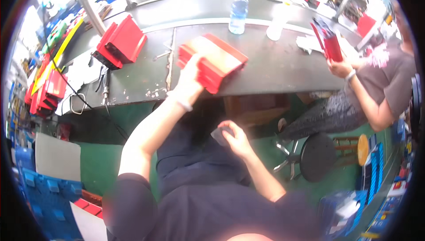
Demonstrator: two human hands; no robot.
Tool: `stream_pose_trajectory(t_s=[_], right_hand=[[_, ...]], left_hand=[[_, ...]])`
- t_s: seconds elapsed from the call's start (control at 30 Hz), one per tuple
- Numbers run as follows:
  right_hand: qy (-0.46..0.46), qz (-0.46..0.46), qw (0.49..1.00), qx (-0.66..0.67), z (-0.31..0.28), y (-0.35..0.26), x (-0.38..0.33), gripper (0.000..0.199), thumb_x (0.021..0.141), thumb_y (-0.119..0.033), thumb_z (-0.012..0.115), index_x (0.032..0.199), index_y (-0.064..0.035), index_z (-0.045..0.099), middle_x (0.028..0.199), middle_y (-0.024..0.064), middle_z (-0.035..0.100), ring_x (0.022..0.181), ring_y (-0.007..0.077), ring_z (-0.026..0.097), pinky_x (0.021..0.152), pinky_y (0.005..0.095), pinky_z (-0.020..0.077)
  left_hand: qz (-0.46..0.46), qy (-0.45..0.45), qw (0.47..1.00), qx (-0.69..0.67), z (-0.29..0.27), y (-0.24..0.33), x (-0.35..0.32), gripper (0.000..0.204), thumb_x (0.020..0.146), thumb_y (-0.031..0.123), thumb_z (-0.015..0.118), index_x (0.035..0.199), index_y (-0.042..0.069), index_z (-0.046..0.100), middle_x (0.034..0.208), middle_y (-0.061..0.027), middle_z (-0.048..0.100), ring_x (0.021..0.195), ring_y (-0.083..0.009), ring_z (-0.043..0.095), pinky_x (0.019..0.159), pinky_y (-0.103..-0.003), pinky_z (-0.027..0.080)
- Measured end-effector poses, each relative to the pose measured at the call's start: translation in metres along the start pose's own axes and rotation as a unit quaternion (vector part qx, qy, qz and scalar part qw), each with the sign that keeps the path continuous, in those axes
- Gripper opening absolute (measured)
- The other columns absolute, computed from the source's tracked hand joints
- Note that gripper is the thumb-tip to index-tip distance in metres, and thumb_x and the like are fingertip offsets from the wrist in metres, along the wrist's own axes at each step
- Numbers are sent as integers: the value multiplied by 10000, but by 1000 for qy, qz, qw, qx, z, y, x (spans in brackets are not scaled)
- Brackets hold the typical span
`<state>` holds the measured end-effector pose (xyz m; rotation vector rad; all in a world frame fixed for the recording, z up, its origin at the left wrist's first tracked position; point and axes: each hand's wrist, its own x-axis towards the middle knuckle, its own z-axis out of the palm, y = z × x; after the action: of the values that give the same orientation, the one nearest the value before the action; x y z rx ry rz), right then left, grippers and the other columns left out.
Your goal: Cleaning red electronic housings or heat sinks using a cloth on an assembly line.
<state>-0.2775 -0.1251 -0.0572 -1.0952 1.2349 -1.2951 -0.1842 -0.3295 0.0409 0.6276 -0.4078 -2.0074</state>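
A red box-shaped casing [221, 59] is tilted at the front edge of the dark workbench [150, 79]. My left hand [191, 75] is closed on the casing's near left side, with its fingers partly hidden. Below the bench edge, in front of my lap, my right hand [237, 140] pinches a small flat grey piece [219, 136]; whether it is cloth or something stiffer cannot be made out. The right hand is apart from the casing.
Two more red casings [126, 42] stand at the bench's left. A corded tool [105, 88] lies by the left front edge. Farther back are a water bottle [238, 15] and a whitish bottle [275, 26]. At right, a co-worker [376, 77] holds a red casing near a round stool [318, 157].
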Motion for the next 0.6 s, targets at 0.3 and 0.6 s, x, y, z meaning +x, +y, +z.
stream_pose_trajectory(t_s=[0.3,0.6], right_hand=[[25,89,995,43,-10,21,-13,167,896,25,503,1039,-24,573,974,26,595,927,101,569,821,232,460],[-28,49,997,-47,-10,18,24,144,882,-28,535,1014,-24,595,892,2,600,843,79,546,771,223,448]], left_hand=[[-182,-213,958,53,61,-100,73,510,851,303,688,1239,39,486,1160,-132,616,997,-243,632,890,-395,515],[446,111,770,443,-26,58,69,603,733,344,755,1132,-46,528,1076,-182,559,1009,-270,554,878,-401,448]])
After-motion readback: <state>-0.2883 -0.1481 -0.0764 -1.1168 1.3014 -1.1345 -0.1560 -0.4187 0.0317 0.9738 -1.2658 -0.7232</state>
